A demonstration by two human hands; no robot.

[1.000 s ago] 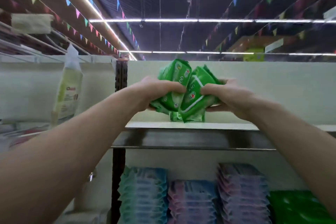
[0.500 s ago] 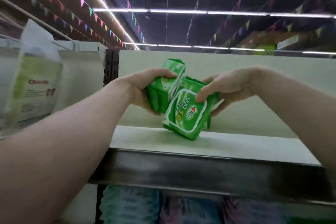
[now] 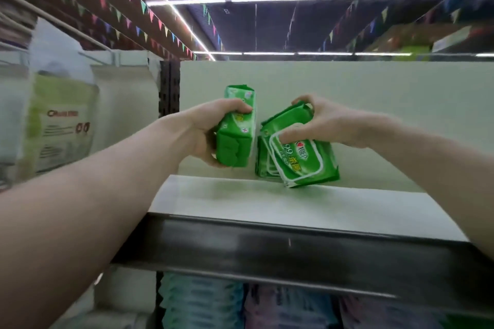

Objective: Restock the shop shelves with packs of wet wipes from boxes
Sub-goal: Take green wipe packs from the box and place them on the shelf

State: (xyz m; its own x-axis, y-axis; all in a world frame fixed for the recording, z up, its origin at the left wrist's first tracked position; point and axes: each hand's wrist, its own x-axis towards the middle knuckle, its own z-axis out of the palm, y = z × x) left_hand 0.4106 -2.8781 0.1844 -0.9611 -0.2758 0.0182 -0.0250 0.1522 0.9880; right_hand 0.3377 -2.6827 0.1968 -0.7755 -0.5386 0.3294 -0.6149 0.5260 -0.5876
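My left hand [image 3: 211,131] grips a small stack of green wet wipe packs [image 3: 236,136], held upright just above the top shelf [image 3: 267,203]. To its right, my right hand [image 3: 318,123] pinches the top of another bunch of green wet wipe packs [image 3: 302,160]. These lean tilted with their lower edge on the shelf near the back wall. A narrow gap separates the two bunches.
A white back panel [image 3: 374,104] rises behind the shelf. A black shelf front edge [image 3: 294,254] runs across below. Blue and pink wipe packs [image 3: 213,304] fill the lower shelf. White pouches [image 3: 61,120] hang at the left beside a perforated black upright [image 3: 168,88].
The two bunches of packs have come apart. My right hand has set its packs down onto the shelf, and my left hand has drawn its packs to the left.
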